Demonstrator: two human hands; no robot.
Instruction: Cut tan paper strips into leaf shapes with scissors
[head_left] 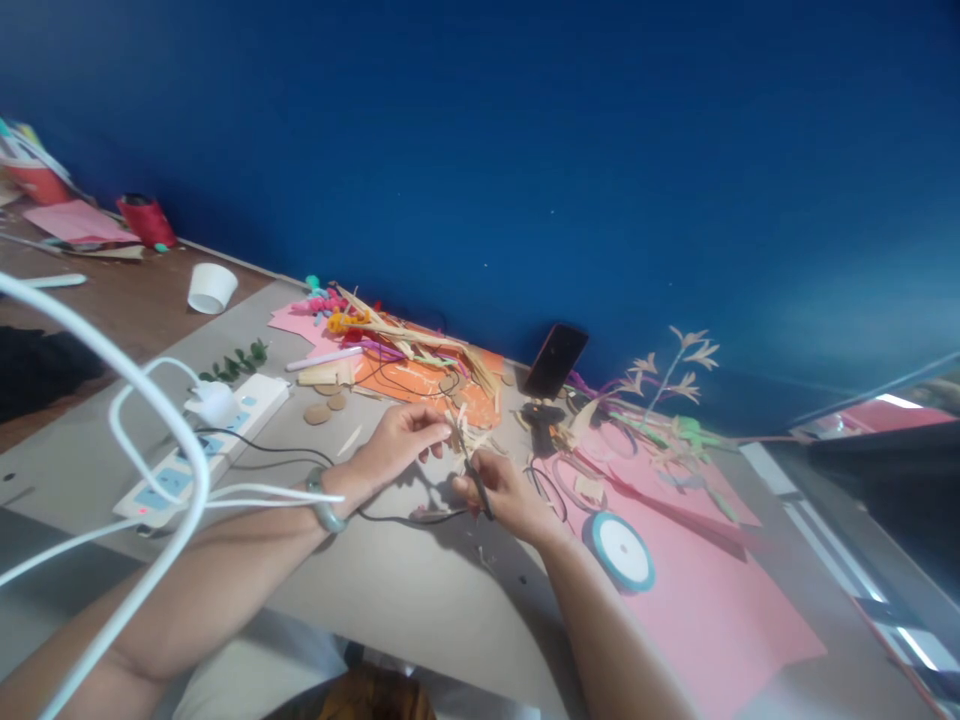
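Observation:
My left hand (409, 440), a jade-coloured bangle (327, 505) at its wrist, pinches a small pale strip (451, 420) between thumb and fingers. Close by on the right, my right hand (506, 492) grips scissors (480, 486) with dark handles. Their blades point up toward the fingertips of my left hand, though blur hides whether they touch the strip. Behind both hands lie loose pale scraps (476, 436) and an orange sheet (397, 380) strewn with straw-coloured strips (420, 335).
A white power strip (217, 445) and thick white cable (191, 450) lie left, near a paper cup (212, 288). A phone (555, 360) leans on the blue wall. Right are pink paper (705, 610), a tape roll (621, 551) and a pale flower stem (664, 385).

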